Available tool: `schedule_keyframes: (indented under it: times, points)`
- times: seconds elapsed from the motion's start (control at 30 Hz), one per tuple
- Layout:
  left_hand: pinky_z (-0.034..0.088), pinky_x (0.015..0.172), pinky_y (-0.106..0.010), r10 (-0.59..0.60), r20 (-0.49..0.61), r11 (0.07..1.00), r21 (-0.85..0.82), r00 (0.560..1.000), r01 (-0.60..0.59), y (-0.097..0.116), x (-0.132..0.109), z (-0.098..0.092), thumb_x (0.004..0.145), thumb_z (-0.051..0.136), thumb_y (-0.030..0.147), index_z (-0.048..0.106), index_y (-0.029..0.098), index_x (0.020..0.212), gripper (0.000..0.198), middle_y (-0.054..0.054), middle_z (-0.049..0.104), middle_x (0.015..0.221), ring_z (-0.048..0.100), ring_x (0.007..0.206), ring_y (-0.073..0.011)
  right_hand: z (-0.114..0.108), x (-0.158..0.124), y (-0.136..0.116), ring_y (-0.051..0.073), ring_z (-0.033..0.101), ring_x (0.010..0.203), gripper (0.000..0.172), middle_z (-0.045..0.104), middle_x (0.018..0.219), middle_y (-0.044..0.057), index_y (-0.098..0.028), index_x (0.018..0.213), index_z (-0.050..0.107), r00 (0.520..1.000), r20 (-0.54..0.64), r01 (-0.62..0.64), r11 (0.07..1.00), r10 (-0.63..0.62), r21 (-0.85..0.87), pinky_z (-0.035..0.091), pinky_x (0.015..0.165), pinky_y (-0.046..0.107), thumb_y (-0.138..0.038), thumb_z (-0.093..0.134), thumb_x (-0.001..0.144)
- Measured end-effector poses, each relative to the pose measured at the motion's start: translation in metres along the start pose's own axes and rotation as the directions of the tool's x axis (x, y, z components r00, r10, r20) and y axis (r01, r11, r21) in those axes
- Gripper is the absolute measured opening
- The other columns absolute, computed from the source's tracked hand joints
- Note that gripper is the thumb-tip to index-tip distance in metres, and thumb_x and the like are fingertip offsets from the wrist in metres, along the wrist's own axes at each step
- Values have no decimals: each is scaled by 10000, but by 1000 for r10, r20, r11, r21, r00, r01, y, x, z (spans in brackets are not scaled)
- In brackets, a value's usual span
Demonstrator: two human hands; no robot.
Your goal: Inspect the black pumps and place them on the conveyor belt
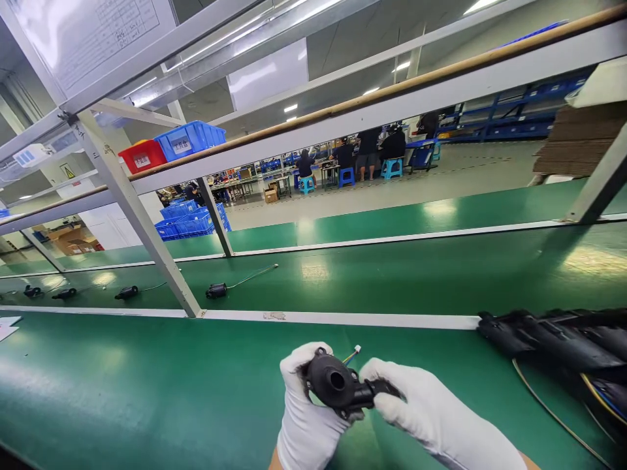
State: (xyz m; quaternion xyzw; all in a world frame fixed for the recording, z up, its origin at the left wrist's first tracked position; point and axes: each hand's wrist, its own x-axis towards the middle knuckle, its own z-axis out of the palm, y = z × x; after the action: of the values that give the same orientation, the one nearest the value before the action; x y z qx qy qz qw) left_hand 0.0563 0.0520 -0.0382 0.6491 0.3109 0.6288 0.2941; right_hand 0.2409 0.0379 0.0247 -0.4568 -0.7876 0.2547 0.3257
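Green surface point(147, 385) running wide, and over its near side, the black housing point(347, 390): left hand point(307, 421) gripping it, right hand point(416, 398) pinching its narrow end point(364, 395), apparently working there, which calls for a steady left hold

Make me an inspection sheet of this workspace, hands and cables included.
Surface: glossy green bench top, reflecting light.
Job's things: round black plastic part with a central opening; slim black piece at its side.
Clutter: heap of black parts at right, blurred; white paper at the left edge.
Hands: white-gloved left hand grips the round part; white-gloved right hand pinches the slim piece.
Cables: short multicoloured wire with white connector beside the round part; thin pale wire trailing from the heap.
Surroundings: white metal frame; red plastic bin and blue plastic bin on it; people farther off.
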Motion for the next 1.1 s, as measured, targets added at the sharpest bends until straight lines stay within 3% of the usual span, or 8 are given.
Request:
schedule_keyframes:
  times: [0.13, 0.2, 0.4, 0.5, 0.6, 0.77, 0.93, 1.1]
  points:
    - [561, 931, -445, 296, 41, 943, 146, 954, -299, 4, 2, -6, 665, 830, 189, 337, 314, 1314, 825, -126, 554, 1298, 615, 1162, -288, -5, -3, -3, 211, 656, 733, 272, 721, 822, 34, -229, 869, 680, 989, 141, -51, 998, 45, 39, 515, 676, 294, -472, 559, 884]
    - [529, 1003, -488, 385, 81, 882, 262, 920, -392, 8, 7, -12, 725, 797, 230, 300, 285, 1400, 840, -165, 538, 1347, 572, 1247, -312, -11, -5, -3, 217, 672, 827, 259, 732, 938, 43, -239, 1004, 704, 982, 187, -12, 992, -12, 127, 537, 761, 306, -437, 587, 885]
    - [439, 1116, -528, 337, 213, 706, 587, 917, -395, 2, 34, -42, 873, 609, 195, 414, 221, 1363, 528, -53, 713, 1003, 646, 1126, -230, -11, -2, 4, 250, 690, 823, 512, 739, 886, 93, -188, 922, 673, 993, 116, -71, 921, 28, 382, 551, 767, 370, -680, 538, 882]
    - [482, 1076, -486, 341, 181, 655, 657, 922, -372, -17, 41, -56, 916, 509, 130, 555, 254, 1166, 282, 10, 715, 877, 694, 939, -169, -4, 6, 10, 225, 661, 579, 645, 669, 601, 59, -177, 825, 605, 986, 50, -148, 712, 157, 687, 547, 638, 372, -795, 423, 865]
    - [526, 1013, -490, 325, 130, 655, 684, 937, -322, -42, 38, -60, 919, 530, 146, 603, 242, 1107, 224, -13, 730, 914, 701, 939, -199, -14, 16, 16, 200, 634, 473, 651, 645, 571, 44, -188, 827, 591, 945, -57, -144, 562, 323, 815, 532, 531, 336, -829, 479, 800]
    - [598, 858, -473, 255, 19, 546, 822, 967, -161, -87, 11, -38, 889, 579, 327, 531, 151, 1322, 470, -152, 689, 1196, 676, 1068, -315, -88, 41, 33, 246, 718, 683, 557, 712, 735, 82, -209, 843, 560, 794, -526, -274, 952, 305, 139, 573, 733, 397, -678, 283, 958]
    - [556, 932, -525, 212, 156, 549, 798, 965, -250, -105, -20, -3, 828, 599, 220, 536, 173, 1354, 532, -154, 660, 1271, 625, 1151, -354, -149, 100, 69, 250, 674, 973, 291, 709, 1009, 115, -145, 1006, 636, 713, -624, -548, 810, 321, -210, 504, 922, 430, -411, 518, 999]
    - [558, 919, -548, 165, 253, 595, 745, 953, -301, -94, -26, 7, 700, 669, 89, 652, 199, 1228, 540, -144, 695, 1217, 641, 1112, -391, -130, 137, 100, 217, 660, 992, 272, 665, 1141, 87, -132, 1150, 643, 764, -443, -633, 680, 469, -372, 549, 886, 426, -349, 612, 989]
